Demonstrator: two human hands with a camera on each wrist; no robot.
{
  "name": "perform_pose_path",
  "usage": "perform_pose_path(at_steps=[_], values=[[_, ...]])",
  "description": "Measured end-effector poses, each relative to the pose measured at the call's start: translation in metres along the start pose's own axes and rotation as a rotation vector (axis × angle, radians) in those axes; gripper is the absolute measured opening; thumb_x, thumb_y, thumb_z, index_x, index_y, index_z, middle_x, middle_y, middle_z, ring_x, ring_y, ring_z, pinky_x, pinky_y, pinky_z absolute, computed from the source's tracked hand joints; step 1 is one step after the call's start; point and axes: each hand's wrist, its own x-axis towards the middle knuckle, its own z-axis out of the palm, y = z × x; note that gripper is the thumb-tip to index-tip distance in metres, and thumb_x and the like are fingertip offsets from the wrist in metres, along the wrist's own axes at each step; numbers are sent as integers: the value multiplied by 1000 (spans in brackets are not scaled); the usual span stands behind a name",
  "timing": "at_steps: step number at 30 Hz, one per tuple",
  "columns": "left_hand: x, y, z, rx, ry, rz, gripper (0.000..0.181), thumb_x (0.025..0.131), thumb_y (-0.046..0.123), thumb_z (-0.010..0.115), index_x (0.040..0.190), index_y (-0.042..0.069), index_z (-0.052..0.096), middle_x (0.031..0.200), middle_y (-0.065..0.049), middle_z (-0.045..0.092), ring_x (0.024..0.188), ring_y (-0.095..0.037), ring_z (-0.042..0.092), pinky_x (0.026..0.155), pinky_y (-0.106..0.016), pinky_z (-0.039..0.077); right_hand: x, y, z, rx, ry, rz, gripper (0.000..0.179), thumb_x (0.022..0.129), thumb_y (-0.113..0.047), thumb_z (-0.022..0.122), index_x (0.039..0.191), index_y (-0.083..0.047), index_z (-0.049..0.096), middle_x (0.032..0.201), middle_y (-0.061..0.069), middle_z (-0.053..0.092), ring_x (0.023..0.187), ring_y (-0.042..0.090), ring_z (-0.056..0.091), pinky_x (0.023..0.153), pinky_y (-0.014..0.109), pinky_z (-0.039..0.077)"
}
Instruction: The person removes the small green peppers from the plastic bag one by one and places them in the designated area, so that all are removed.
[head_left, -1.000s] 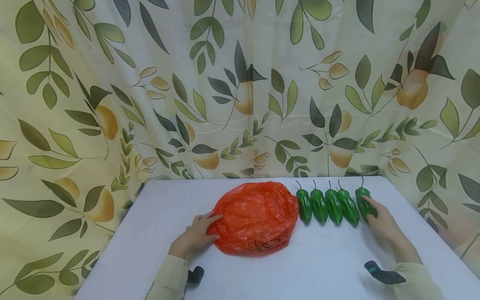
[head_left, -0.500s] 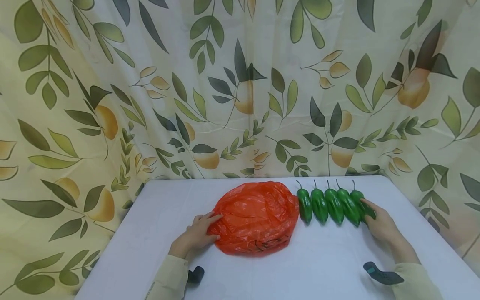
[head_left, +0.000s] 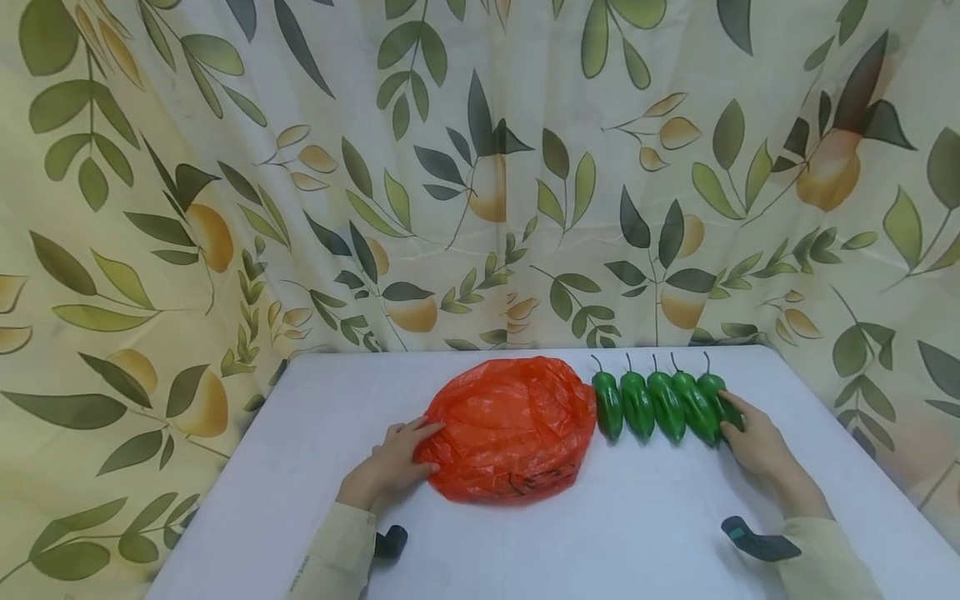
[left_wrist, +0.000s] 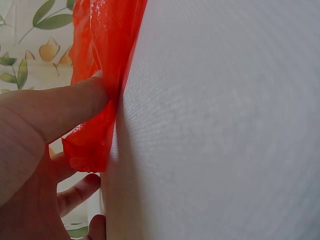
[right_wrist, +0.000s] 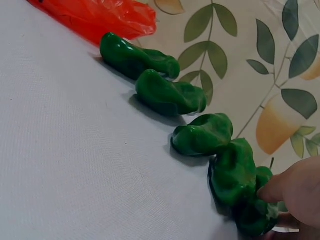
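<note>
A crumpled red plastic bag (head_left: 510, 429) lies on the white table, dark markings near its front edge. My left hand (head_left: 392, 463) rests at the bag's left edge; in the left wrist view the straight thumb (left_wrist: 75, 105) lies against the plastic (left_wrist: 110, 40), other fingers spread lower down. To the right of the bag, several glossy green peppers (head_left: 663, 407) form a row, stems away from me. My right hand (head_left: 761, 450) grips the rightmost pepper (right_wrist: 252, 217) between thumb and fingers, partly hiding it. That pepper sits against its left neighbour (right_wrist: 232, 175).
The white table (head_left: 600, 533) ends at a back edge just behind the pepper stems. Beyond hangs a curtain (head_left: 480, 167) printed with leaves and fruit. Dark curved pieces (head_left: 761, 540) stick out by both sleeves. The leftmost pepper (head_left: 607, 408) sits right beside the bag.
My right hand has moved the rightmost pepper left, from a gap up against the row. My left hand stays at the bag. The head view has tilted slightly down.
</note>
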Motion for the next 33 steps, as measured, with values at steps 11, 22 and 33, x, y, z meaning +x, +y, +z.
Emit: perform_pose_path(at_steps=[11,22,33], values=[[1,-3,2,8,2,-16,72,86,34,79,151,38,47,163,0,36,145,-36,32,102,-70,46,0,0,0,9,-3,-9,60,104,-11,36,156,8,15,154,47,13,140,68,12,110,80,18],[2,0,1,11,3,-4,70,88,33,78,151,33,47,163,-3,37,146,-37,31,105,-75,39,1,-3,-1,8,-4,-2,60,105,-12,37,157,8,14,154,47,11,141,68,11,111,79,17],[0,0,1,17,3,-1,70,87,32,78,151,35,48,163,-2,37,144,-36,33,103,-72,44,1,-4,-2,-6,-17,-6,62,105,-16,41,155,11,16,152,49,14,139,69,13,111,79,18]])
